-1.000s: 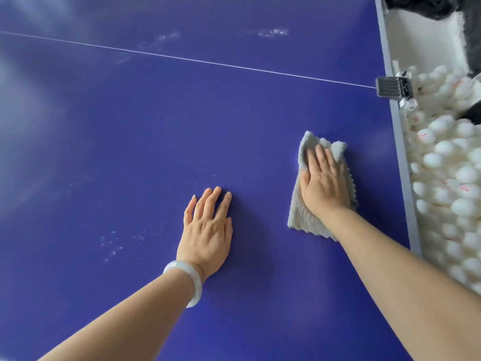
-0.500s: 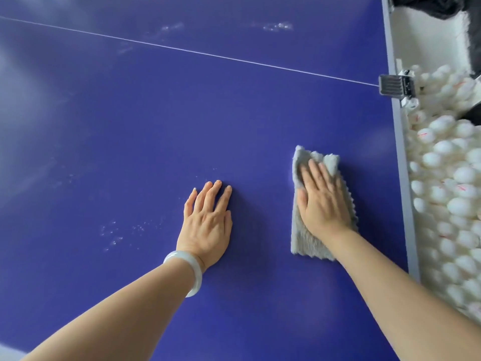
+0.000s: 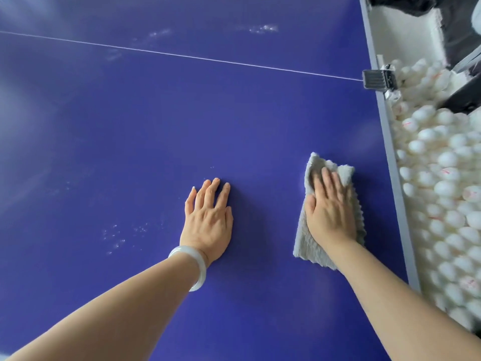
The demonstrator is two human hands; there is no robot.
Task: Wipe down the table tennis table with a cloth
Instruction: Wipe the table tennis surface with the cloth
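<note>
The blue table tennis table (image 3: 130, 121) fills most of the view, with a thin white line running across it. A grey fluffy cloth (image 3: 309, 246) lies flat on it near the right edge. My right hand (image 3: 329, 209) presses palm-down on the cloth, fingers together and pointing away from me. My left hand (image 3: 208, 217) rests flat on the bare table to the left of the cloth, fingers slightly apart, a pale bangle on its wrist. Whitish smudges (image 3: 122, 235) mark the surface left of my left hand, and more smudges (image 3: 263, 29) lie beyond the white line.
The table's grey right edge (image 3: 390, 157) borders a bin heaped with several white balls (image 3: 442, 178). A metal net clamp (image 3: 378, 79) grips the edge where the white line ends. Dark objects sit at the top right corner.
My right hand has drawn the cloth back toward me along the right side of the table. My left hand has stayed planted in place.
</note>
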